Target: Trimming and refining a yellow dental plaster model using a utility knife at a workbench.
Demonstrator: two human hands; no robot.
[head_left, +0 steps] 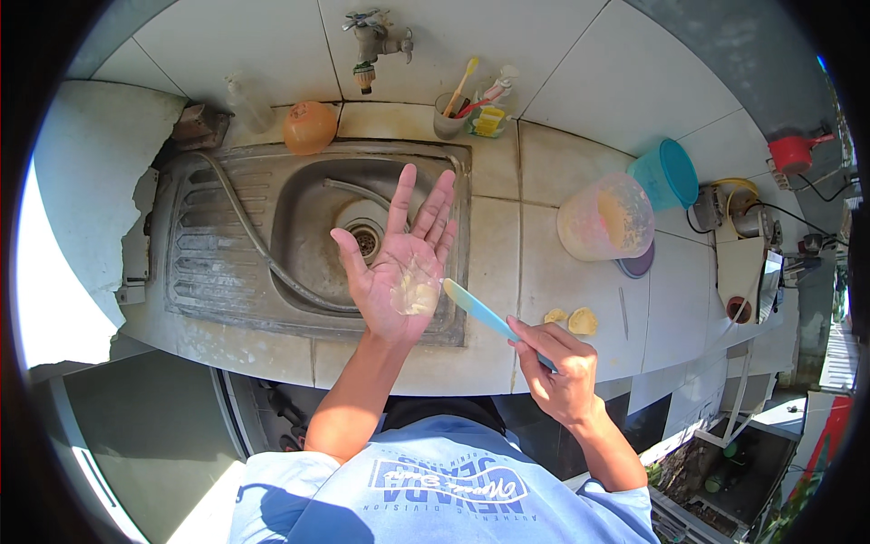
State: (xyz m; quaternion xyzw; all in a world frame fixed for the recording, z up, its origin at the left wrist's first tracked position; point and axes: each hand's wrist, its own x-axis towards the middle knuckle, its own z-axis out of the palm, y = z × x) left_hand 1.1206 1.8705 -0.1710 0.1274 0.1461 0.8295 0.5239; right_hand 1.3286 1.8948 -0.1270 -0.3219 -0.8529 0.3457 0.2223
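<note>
My left hand (399, 263) is open, palm up over the steel sink (299, 218), with a glossy pale yellowish smear (415, 297) in the palm. My right hand (557, 363) grips a light blue spatula-like tool (485, 315), its yellowish end at the edge of my left palm. Beyond that hand, a translucent pinkish container (580, 231) with yellowish residue stands on the tiled counter. Two round yellow pieces (583, 320) lie near the spatula, beside a thin light stick (623, 313).
A tap (370, 50) is on the wall, a grey hose (245, 236) crosses the sink. An orange round vessel (308, 127), a cup of brushes (450, 118) and a teal container (663, 170) stand behind. A small appliance (743, 281) with cables is at right, a broken white panel (100, 218) at left.
</note>
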